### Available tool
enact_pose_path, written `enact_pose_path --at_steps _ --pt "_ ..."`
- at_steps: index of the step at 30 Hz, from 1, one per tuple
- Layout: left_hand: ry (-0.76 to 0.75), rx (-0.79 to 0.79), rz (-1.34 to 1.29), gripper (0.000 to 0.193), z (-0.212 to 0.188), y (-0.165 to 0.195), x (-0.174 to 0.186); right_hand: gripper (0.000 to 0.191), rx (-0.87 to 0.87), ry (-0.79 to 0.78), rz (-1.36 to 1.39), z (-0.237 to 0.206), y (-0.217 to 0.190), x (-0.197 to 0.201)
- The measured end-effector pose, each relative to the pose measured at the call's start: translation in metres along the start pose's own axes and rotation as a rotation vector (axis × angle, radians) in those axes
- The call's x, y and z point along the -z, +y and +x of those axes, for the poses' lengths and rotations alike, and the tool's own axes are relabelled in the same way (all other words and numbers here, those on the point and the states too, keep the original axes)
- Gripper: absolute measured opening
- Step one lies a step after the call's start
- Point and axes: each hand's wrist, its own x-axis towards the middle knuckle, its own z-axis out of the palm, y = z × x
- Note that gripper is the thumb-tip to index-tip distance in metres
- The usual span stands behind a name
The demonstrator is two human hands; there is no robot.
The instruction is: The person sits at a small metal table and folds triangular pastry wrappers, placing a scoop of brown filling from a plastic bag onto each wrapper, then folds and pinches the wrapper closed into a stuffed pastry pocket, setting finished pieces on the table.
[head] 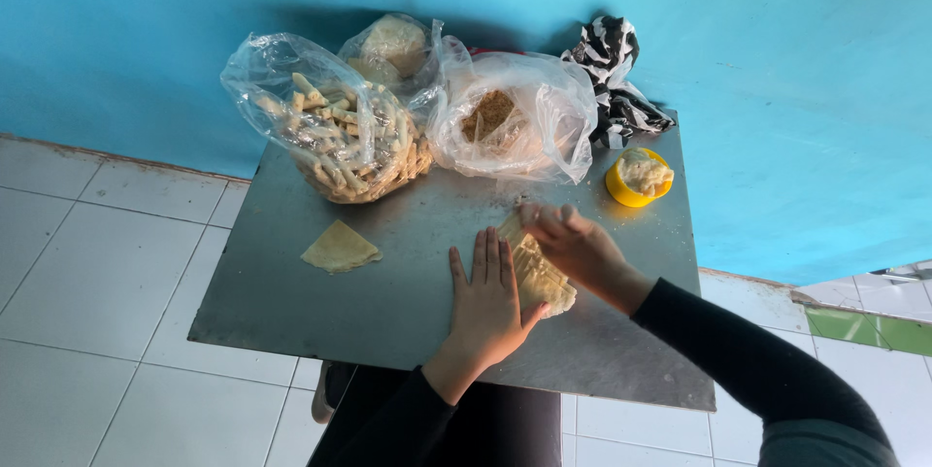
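On the grey metal desk (291,273), near its front edge: left hand (485,297) pressed flat, fingers (490,253) spread slightly, touching the stack of thin pale dough sheets (539,278). Right hand (578,249) over the same stack, fingers curled, possibly pinching the top sheet, hard to tell. Farther left, one folded sheet (340,249). Behind: bag of stick-shaped snacks (340,137), two more clear bags (510,117), yellow bowl of filling (639,178).

Bags (388,117) behind, bowl (638,179) right, wrapper (339,249) left on table (291,302)
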Motion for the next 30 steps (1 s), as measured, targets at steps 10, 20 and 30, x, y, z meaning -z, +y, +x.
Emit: enact_pose_path --at_steps 10,20,30 --pt "-0.051 0.024 0.010 0.107 0.002 0.000 -0.002 0.067 -0.620 -0.064 1.224 -0.042 0.014 0.029" --pt "-0.129 0.037 0.047 0.108 0.005 0.001 0.002 0.073 -0.291 -0.045 0.742 -0.067 -0.029 0.048" --pt "-0.110 0.033 0.035 0.107 0.004 0.000 -0.002 0.069 -0.067 0.094 0.386 -0.088 0.008 0.027"
